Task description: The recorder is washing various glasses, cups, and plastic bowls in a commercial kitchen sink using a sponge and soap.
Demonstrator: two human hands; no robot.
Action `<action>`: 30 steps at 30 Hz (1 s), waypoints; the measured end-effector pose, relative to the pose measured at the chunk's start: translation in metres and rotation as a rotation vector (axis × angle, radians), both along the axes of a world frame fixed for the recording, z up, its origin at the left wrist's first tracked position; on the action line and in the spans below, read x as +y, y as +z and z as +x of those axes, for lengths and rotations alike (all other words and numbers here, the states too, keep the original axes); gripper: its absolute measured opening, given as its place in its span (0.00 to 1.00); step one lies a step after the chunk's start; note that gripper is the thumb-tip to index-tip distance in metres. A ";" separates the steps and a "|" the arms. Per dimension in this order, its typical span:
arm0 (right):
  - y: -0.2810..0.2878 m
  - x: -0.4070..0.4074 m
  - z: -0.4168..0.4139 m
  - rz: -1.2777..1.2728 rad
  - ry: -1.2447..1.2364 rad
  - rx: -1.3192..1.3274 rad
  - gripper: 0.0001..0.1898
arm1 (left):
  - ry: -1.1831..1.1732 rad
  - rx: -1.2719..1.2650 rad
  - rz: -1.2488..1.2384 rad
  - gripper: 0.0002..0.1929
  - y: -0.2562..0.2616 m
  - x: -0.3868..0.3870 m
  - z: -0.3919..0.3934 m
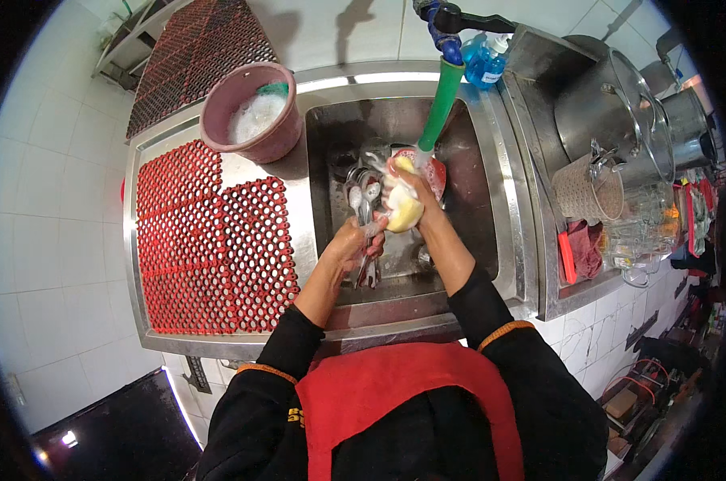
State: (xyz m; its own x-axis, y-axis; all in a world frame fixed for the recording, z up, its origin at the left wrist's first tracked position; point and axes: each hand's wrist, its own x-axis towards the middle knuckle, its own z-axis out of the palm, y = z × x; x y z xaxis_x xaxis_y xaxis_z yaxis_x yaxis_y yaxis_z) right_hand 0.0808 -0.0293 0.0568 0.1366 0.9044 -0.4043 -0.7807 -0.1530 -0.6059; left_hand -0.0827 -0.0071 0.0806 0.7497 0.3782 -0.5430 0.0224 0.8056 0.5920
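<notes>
Over the stainless steel sink (471, 240), my left hand (348, 243) grips a bunch of metal spoons (363, 189), their bowls pointing away from me and their handles hanging below my fist. Soapy foam covers a yellow sponge (404, 216) held in my right hand (417, 186), right beside the spoons. Behind that hand a red dish (436, 174) with a pale inside lies in the sink, partly hidden. Just above the dish ends a green hose (441, 108) fitted to the tap. Other items beyond the spoons are too blurred to name.
Red perforated mats (212, 252) cover the left drainboard. A pink bucket (285, 135) of suds with a green scrubber (274, 90) stands at the back. Blue pump bottles (486, 66) stand behind the tap. To the right are a large metal pot (597, 114), a beige cutlery holder (585, 189) and glass mugs (637, 240).
</notes>
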 end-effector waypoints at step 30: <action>-0.005 -0.010 0.043 -0.125 -0.316 -1.022 0.18 | 0.042 0.074 0.001 0.07 -0.030 0.029 0.084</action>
State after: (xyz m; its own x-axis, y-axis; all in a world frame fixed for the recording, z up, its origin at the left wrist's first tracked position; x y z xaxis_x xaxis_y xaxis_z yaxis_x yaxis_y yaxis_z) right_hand 0.1243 -0.0389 0.0513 0.6824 0.7290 -0.0535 0.0718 -0.1396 -0.9876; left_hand 0.0009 0.0217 0.0502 0.6910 0.4093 -0.5958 0.0323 0.8060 0.5911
